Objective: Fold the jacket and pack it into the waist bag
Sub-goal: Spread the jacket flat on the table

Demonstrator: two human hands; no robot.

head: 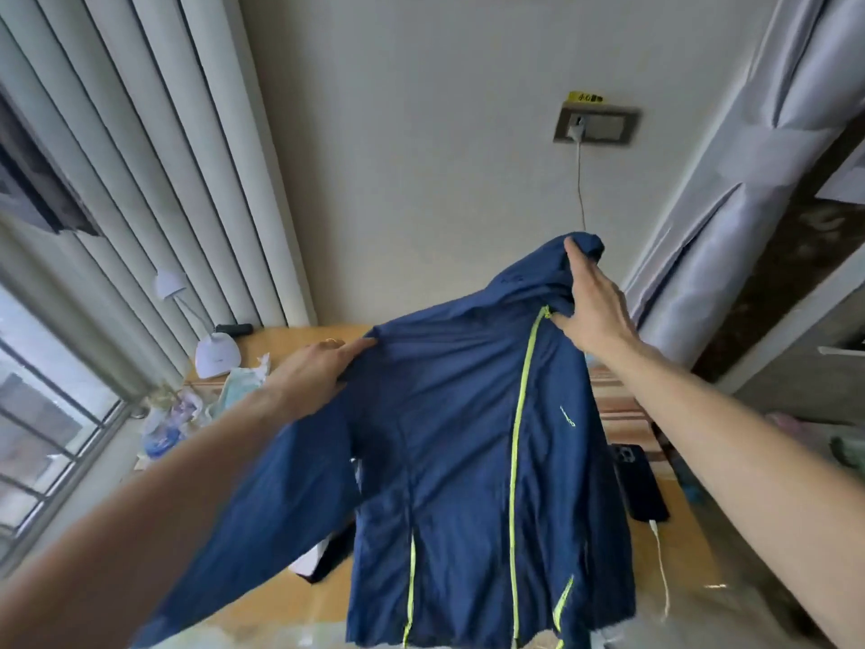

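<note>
A navy blue jacket [449,437] with neon yellow zips hangs in the air in front of me, front side facing me and zipped up. My left hand [311,367] grips its left shoulder. Higher up, my right hand [592,302] clutches the collar and hood area. One sleeve droops down to the lower left. The hem hangs over the wooden table [290,339]. A dark and white item [323,555] peeks out under the jacket; I cannot tell whether it is the waist bag.
A white desk lamp [215,348] and crumpled plastic bags [187,409] sit at the table's far left by the window. A black phone [639,480] with a white charging cable [662,564] lies at the right. Curtains hang on both sides.
</note>
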